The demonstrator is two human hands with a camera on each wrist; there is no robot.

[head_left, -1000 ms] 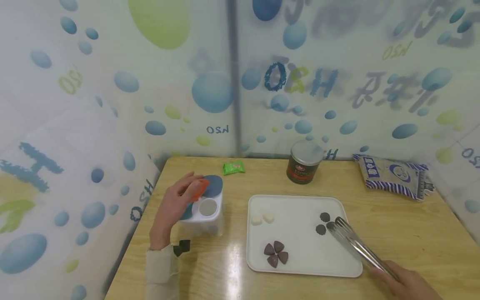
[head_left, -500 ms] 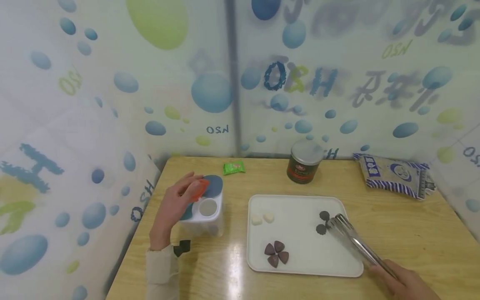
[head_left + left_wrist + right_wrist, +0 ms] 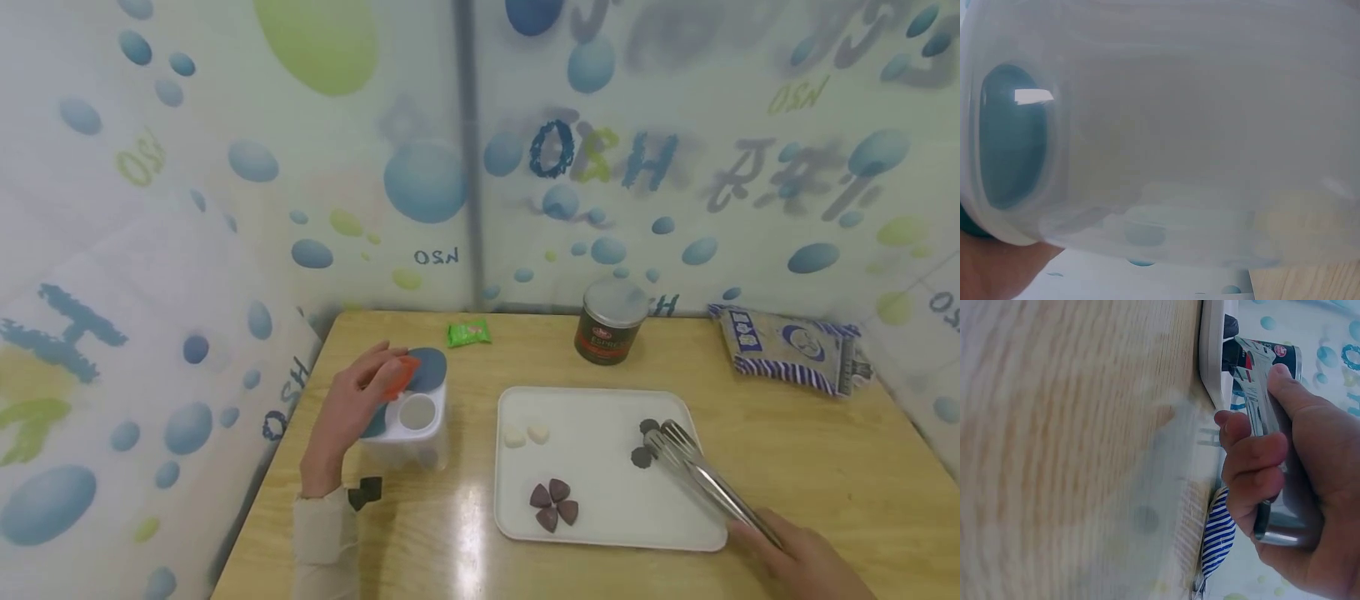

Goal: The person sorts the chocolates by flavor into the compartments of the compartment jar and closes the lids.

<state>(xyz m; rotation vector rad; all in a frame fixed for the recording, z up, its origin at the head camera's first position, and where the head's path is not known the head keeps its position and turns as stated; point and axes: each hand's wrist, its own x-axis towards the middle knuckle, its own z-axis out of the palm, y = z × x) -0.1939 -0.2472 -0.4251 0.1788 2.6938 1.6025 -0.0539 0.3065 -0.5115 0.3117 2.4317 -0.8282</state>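
My left hand point(image 3: 351, 408) rests on top of a white multi-compartment container point(image 3: 408, 450), its thumb and fingers at the orange lid point(image 3: 401, 377); their exact hold is partly hidden. The left wrist view shows the container's translucent side point(image 3: 1166, 137) close up. My right hand point(image 3: 798, 554) grips metal tongs point(image 3: 716, 487), with the fingers curled round the arms in the right wrist view. The tong tips lie over the right part of a white tray point(image 3: 600, 533), at small dark scalloped pieces point(image 3: 641, 457); the tips partly cover these.
Several brown triangular pieces point(image 3: 548, 519) and two cream pieces point(image 3: 537, 432) lie on the tray's left side. Behind stand a green packet point(image 3: 468, 333), an espresso tin point(image 3: 609, 325) and a striped bag point(image 3: 791, 346). A patterned curtain point(image 3: 525, 242) backs the table.
The tong tips have shifted slightly left and away from me, toward the upper dark piece. A dark piece seen by the tips a second ago is now hidden. The left hand stays put.
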